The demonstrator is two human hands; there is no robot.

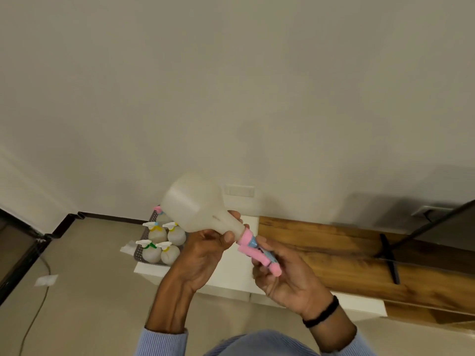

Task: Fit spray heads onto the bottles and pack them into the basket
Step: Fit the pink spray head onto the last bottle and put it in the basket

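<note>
A translucent white bottle [195, 204] is held up in front of me, tilted with its base toward the upper left and its neck toward the lower right. My left hand [205, 250] grips the bottle at its shoulder and neck. A pink and blue spray head [254, 250] sits at the bottle's neck, and my right hand [285, 276] is closed around its trigger end. Behind the bottle, a grey perforated basket [138, 251] on a white table [231, 276] holds several white bottles with fitted spray heads [164, 240].
A wooden surface [359, 258] with a black stand [389, 255] lies to the right of the white table. On the floor at left are a cable [38, 304] and a scrap of white paper [46, 280]. A pale wall fills the upper view.
</note>
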